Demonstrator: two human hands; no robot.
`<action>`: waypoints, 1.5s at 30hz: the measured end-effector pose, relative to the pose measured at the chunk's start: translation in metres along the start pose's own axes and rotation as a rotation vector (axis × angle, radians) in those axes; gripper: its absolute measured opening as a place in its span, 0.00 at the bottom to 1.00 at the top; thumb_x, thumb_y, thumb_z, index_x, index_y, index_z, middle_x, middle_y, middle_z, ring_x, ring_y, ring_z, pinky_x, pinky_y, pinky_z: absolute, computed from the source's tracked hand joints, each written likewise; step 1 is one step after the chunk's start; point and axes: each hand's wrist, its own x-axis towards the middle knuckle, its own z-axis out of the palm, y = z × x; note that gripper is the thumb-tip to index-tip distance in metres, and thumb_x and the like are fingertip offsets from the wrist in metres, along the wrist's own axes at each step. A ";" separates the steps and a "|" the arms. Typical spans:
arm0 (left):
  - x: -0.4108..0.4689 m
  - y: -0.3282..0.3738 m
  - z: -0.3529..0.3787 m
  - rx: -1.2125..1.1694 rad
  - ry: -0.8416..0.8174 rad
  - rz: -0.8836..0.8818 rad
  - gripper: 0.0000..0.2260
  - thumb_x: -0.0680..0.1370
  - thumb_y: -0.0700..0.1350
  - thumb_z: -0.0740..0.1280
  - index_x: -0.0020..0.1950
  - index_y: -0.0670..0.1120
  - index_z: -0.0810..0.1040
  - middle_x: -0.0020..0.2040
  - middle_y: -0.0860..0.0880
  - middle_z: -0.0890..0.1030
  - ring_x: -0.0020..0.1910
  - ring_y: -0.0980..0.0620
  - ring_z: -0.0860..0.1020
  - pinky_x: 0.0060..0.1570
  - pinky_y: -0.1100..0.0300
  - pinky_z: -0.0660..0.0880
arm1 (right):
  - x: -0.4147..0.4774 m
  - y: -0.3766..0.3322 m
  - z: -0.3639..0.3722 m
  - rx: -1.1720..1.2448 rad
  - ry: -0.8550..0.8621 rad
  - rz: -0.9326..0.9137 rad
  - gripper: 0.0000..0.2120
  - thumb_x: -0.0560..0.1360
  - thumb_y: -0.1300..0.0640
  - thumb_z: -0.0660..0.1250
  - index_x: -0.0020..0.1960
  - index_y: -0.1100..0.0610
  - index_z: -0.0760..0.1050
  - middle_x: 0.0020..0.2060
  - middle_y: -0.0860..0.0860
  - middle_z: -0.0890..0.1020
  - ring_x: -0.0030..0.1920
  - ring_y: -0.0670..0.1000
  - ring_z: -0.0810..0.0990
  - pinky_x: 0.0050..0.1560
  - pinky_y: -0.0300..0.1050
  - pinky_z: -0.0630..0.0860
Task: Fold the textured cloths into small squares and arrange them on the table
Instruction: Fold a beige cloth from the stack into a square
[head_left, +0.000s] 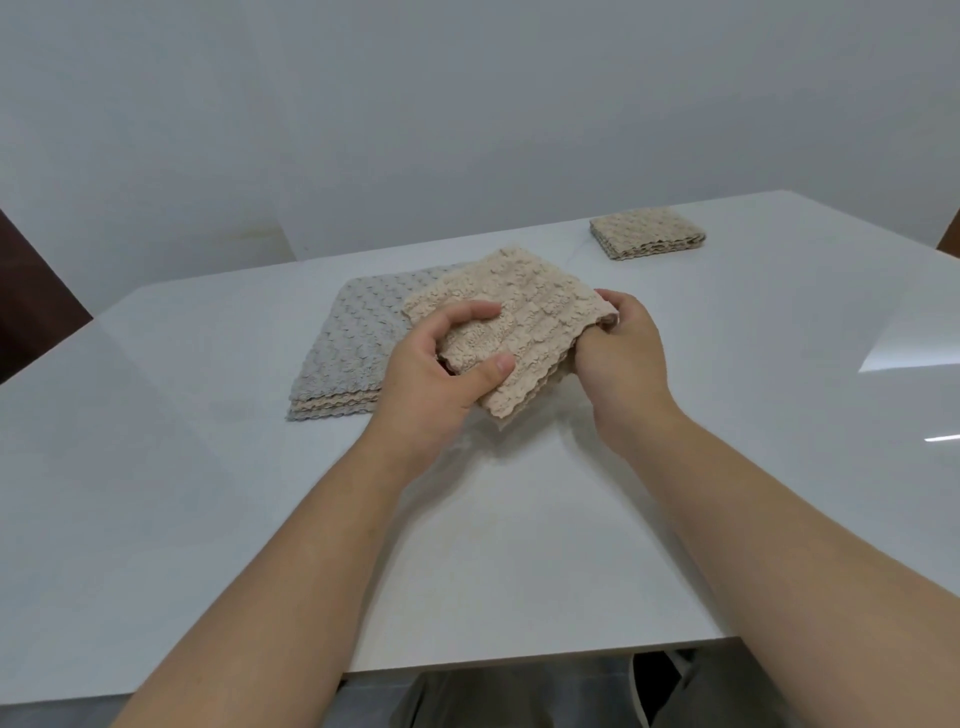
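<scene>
A folded beige textured cloth (511, 332) is held above the white tabletop (519, 545) between both hands. The left hand (436, 374) grips its near-left edge, thumb on top; the right hand (618, 353) pinches its right edge. Behind it, a stack of unfolded cloths (343, 358), grey uppermost, lies flat. A folded beige square (647, 234) rests far right, well apart.

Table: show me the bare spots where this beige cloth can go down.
Bare table lies near you, under the forearms; left of the grey-topped stack; and on the right, between the right hand and the folded pile. Crowded: the centre, where it and the left hand grip the beige cloth by that stack.
</scene>
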 end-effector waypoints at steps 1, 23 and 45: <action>0.000 0.000 0.000 0.009 -0.010 -0.008 0.18 0.74 0.36 0.76 0.62 0.47 0.81 0.63 0.52 0.81 0.61 0.64 0.78 0.55 0.67 0.76 | 0.000 -0.001 0.001 0.004 -0.009 0.012 0.15 0.71 0.54 0.65 0.57 0.50 0.78 0.48 0.49 0.86 0.47 0.51 0.85 0.49 0.54 0.83; -0.002 0.005 0.010 -0.225 -0.066 -0.263 0.16 0.77 0.37 0.72 0.63 0.49 0.83 0.60 0.52 0.85 0.54 0.46 0.85 0.49 0.46 0.84 | -0.003 -0.006 -0.008 -0.052 0.030 -0.111 0.12 0.73 0.60 0.63 0.47 0.47 0.82 0.41 0.42 0.86 0.45 0.46 0.84 0.52 0.54 0.83; 0.015 0.007 -0.021 -0.585 0.146 -0.444 0.18 0.79 0.29 0.60 0.64 0.44 0.79 0.56 0.40 0.86 0.55 0.42 0.85 0.46 0.55 0.83 | -0.007 -0.019 -0.010 0.006 -0.405 -0.076 0.19 0.79 0.69 0.61 0.62 0.52 0.79 0.44 0.49 0.87 0.39 0.51 0.84 0.43 0.51 0.79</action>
